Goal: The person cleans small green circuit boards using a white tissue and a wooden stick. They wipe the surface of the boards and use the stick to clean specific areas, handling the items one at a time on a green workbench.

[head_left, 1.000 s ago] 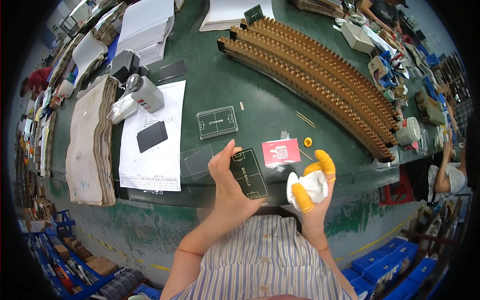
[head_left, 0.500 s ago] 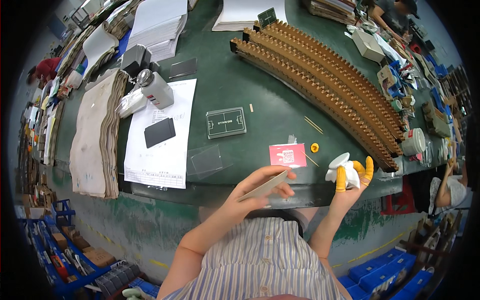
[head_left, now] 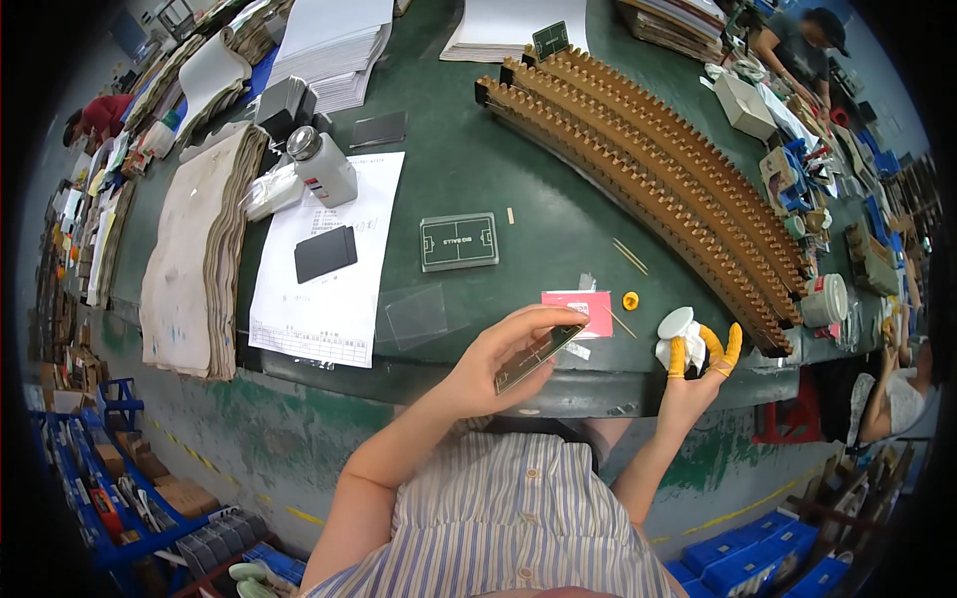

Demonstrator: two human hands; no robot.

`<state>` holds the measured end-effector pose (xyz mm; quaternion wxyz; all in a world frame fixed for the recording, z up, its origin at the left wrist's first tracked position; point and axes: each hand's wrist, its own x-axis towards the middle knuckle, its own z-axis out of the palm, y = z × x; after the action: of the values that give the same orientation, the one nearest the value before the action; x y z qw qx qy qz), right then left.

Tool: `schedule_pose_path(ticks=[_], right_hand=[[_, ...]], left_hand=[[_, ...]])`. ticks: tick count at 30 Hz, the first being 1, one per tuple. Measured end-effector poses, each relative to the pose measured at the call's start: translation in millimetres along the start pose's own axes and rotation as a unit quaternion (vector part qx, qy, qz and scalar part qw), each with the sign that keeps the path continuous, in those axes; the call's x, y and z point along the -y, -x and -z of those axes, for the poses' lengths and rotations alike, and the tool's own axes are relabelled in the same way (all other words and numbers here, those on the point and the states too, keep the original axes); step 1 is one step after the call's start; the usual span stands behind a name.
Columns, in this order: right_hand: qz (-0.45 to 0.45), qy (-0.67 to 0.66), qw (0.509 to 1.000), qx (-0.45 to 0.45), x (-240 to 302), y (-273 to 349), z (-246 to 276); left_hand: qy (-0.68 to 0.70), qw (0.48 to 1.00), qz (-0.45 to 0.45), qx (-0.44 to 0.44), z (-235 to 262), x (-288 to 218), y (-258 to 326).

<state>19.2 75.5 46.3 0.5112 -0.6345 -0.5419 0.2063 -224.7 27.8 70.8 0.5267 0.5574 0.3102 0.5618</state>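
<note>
My left hand [head_left: 482, 365] grips a thin dark green plate [head_left: 528, 366] with light lines by its edges, tilted above the table's front edge. My right hand [head_left: 695, 377], with yellow finger cots on several fingers, holds a bunched white cloth [head_left: 666, 354] with a round white flat top [head_left: 676, 322]. Both hands are apart. Beyond them lie a pink card [head_left: 590, 304], a yellow finger cot [head_left: 630, 300] and thin wooden sticks [head_left: 630, 256]. A stack of similar green plates [head_left: 459, 242] rests further left.
Long brown slotted racks [head_left: 648, 164] curve across the right side, one green plate [head_left: 550, 41] standing in them. To the left are a pump bottle [head_left: 324, 169], dark plates [head_left: 325, 254] on a printed sheet [head_left: 309, 324], clear film [head_left: 415, 313] and a worn paper stack [head_left: 199, 249]. A white tub [head_left: 824, 300] stands right.
The plate in my left hand has turned from its pale side to its dark, lined face. My right hand keeps the white cloth, little moved. The whole view has shifted slightly.
</note>
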Motion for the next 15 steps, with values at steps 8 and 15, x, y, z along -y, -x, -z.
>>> schedule_pose_path(ticks=[8,15], right_hand=[[0.146,0.090,0.983,-0.062,-5,4,0],[0.243,0.058,0.967,-0.047,12,28,-3]], left_hand=[[0.021,0.999,0.037,-0.009,-3,-5,0],[-0.051,0.998,0.002,-0.043,-5,-2,-4]])
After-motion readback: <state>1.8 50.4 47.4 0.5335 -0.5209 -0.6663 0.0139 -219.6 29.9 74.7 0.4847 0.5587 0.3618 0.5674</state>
